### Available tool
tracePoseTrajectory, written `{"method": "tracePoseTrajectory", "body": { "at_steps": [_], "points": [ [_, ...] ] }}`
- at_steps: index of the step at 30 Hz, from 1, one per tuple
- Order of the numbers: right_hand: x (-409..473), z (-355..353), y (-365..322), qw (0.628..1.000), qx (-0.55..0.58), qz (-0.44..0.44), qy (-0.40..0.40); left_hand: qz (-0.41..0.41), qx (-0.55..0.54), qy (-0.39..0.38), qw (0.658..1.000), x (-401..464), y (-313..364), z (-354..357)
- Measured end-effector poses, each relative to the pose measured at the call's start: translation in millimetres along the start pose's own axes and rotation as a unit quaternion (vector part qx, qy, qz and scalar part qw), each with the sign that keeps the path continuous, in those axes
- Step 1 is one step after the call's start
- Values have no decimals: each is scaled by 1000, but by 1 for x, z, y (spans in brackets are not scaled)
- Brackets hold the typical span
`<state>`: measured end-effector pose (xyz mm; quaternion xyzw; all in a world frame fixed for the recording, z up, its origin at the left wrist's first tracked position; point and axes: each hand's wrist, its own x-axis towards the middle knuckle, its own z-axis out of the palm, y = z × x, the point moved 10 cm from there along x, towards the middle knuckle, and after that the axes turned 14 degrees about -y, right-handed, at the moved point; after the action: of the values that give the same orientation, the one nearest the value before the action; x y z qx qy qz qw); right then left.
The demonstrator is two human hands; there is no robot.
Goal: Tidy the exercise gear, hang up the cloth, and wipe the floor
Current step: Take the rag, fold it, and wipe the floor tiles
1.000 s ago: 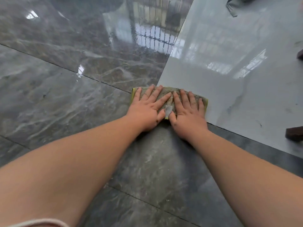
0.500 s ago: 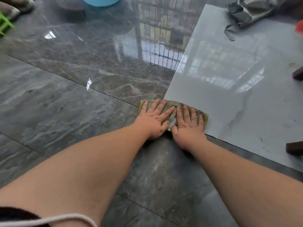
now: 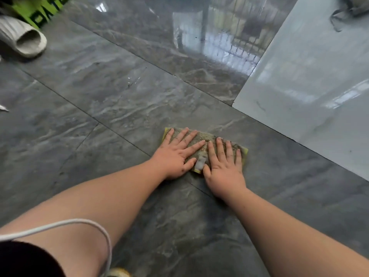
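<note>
1. A folded cloth [image 3: 205, 145], grey-brown with a yellow-green edge and a small white tag on its near side, lay flat on the dark marbled floor [image 3: 111, 100], in the middle of the view.
2. The left hand [image 3: 175, 154] pressed down on the left part of the cloth, fingers straight and spread, the palm partly on the floor; it gripped nothing.
3. The right hand [image 3: 223, 166] lay flat on the right part of the cloth in the same way, fingers extended and apart, the thumb beside the white tag.
4. The two hands sat side by side, the left forefinger nearly touching the right forefinger.
5. Both bare forearms reached in from the near edge of the view.
6. A pale, glossy floor panel [image 3: 311, 80] began beyond and to the right of the cloth, apart from it.
7. A white slipper [image 3: 22, 38] stood on the floor at the far left, just beside a green item with black lettering [image 3: 40, 12].
8. A grey crumpled fabric piece [image 3: 351, 9] rested at the far right corner on the pale panel.
9. A white cord [image 3: 65, 223] looped across the near left, above a dark garment [image 3: 24, 260].
</note>
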<state>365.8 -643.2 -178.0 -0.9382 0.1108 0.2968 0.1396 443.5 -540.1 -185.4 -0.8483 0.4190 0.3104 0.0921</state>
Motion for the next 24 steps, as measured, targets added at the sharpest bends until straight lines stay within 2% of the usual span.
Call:
{"method": "tracePoseTrajectory", "body": {
  "at_steps": [7, 11, 18, 24],
  "points": [
    [-23, 29, -50, 993, -51, -107, 5, -70, -63, 18, 995, -73, -21, 48],
    [-36, 48, -69, 988, -75, -133, 18, -112, -80, 19, 990, -104, -21, 72],
    [-24, 43, -73, 983, -103, -147, 29, -134, -105, 30, 985, -99, -33, 74],
    [33, 4, -109, 975, -117, -188, 33, -183, -117, 47, 975, -85, -94, 53]
  ]
}}
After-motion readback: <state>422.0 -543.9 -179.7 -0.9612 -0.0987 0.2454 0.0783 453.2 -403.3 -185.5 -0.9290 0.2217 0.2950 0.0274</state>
